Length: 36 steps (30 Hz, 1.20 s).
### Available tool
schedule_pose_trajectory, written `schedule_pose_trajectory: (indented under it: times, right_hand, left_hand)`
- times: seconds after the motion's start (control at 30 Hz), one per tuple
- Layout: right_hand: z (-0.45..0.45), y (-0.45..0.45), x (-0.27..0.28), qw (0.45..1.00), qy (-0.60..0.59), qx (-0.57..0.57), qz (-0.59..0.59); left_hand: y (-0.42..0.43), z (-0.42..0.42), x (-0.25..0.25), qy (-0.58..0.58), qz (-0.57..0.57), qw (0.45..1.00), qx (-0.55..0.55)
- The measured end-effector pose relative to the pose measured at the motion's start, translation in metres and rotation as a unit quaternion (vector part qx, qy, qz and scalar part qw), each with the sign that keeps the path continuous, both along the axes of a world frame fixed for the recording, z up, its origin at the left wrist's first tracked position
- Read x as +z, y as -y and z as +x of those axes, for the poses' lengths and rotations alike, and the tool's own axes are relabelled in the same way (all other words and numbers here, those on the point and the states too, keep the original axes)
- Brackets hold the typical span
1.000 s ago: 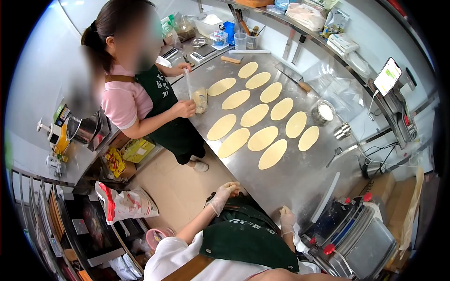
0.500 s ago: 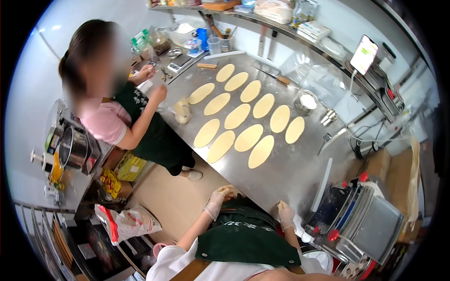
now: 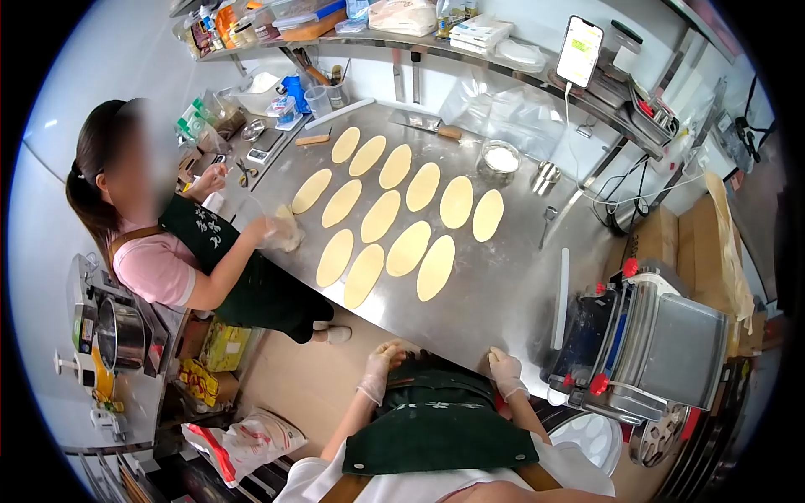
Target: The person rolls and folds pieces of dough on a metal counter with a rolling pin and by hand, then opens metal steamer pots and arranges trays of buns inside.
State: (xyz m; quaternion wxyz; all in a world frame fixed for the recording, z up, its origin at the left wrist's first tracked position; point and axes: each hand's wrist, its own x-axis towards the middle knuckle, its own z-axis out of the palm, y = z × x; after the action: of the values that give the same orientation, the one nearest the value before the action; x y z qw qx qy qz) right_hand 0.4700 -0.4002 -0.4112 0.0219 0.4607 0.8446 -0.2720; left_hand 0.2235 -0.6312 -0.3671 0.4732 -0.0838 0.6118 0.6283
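Observation:
Both my hands wear clear plastic gloves. My left hand (image 3: 382, 362) hovers in front of my dark green apron (image 3: 440, 436), near the table's front edge, fingers curled together with nothing visible in them. At the edge of the steel table (image 3: 520, 293), my right hand (image 3: 505, 369) is closed, its fingertips against the rim; no object shows in it. Several flat oval dough pieces (image 3: 380, 216) lie in slanting rows beyond my hands, the nearest being a front oval (image 3: 436, 268). A pale lump (image 3: 288, 231), apparently dough, sits at the table's left edge by a co-worker's blurred hand (image 3: 270, 233).
A roller machine (image 3: 637, 344) stands at the right, beside a white rod (image 3: 562, 298). Toward the back lie a broad knife (image 3: 428, 125), a bowl of white powder (image 3: 501, 159) and a metal cup (image 3: 545, 177). A flour sack (image 3: 247, 444) stands on the left floor.
My view has swung, so the table's contents sit further left. The co-worker's hand has come down to the pale lump, with clear plastic around it. My hands stay nearly in place.

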Motion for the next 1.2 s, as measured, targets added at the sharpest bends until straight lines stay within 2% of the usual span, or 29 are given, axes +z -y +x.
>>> schedule_pose_trajectory:
  times: [0.13,0.37,0.67,0.9,1.2]
  right_hand:
    - [0.001,0.001,0.001,1.000,-0.024,-0.004,-0.010]
    - [-0.002,-0.001,0.005,0.999,0.013,-0.029,-0.040]
    - [0.000,-0.010,-0.001,0.998,0.017,-0.003,-0.056]
    - [0.003,-0.019,-0.010,0.998,-0.019,0.001,-0.065]
    - [0.003,-0.034,-0.007,0.990,-0.077,-0.011,-0.117]
  left_hand:
    - [-0.001,0.001,-0.004,0.007,-0.004,1.000,-0.005]
    - [-0.007,0.000,-0.020,0.001,-0.016,1.000,-0.008]
    - [-0.022,0.003,-0.022,-0.004,0.002,1.000,-0.022]
    - [-0.056,0.008,0.017,0.031,0.029,0.999,0.001]
    - [-0.067,0.021,-0.001,-0.001,-0.007,1.000,-0.011]
